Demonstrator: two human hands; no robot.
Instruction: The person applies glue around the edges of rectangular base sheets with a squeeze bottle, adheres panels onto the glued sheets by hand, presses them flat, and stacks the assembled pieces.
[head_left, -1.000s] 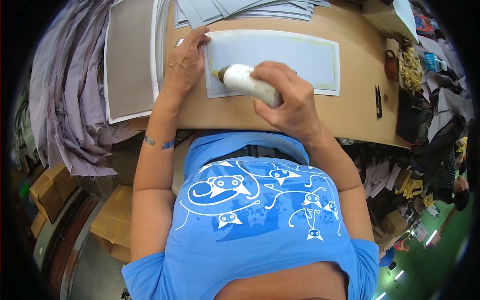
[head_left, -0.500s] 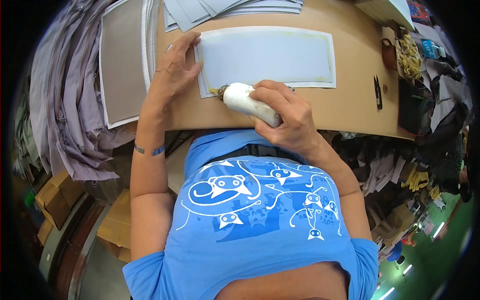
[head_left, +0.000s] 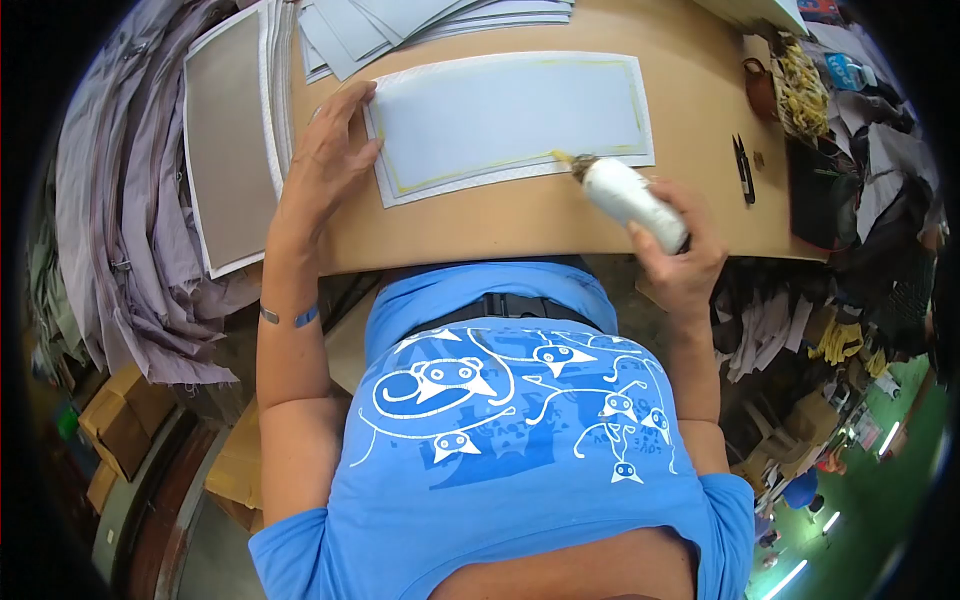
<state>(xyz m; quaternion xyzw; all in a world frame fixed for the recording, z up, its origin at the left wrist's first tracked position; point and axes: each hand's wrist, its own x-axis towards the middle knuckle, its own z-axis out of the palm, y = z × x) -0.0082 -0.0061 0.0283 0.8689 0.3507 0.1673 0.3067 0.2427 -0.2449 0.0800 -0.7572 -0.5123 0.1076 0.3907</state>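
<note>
Cloth hangs in thick folds along the left side of the room, with a cardboard box below it; a tan table curves across the front of the person, bearing a brown panel at its left end, a fanned pile of grey sheets at the far side and a slim black tool toward the right. Before the person, a pale sheet with a white border lies flat on the table; its long axis runs left to right, the right end tilted a little away; a thin yellow line follows its margins.

Left hand rests at the sheet's left end, thumb and fingers spread apart, the tips at the edge and nothing enclosed; whether they press down cannot be told. Right hand is wrapped round a white bottle, fingers closed on its lower part; the bottle slants, its nozzle aimed away from the body and to the left, the tip at the sheet's near margin, right of the middle; the sheet lies ahead and leftward of this grip, and the right hand is the nearer one to that tip.
</note>
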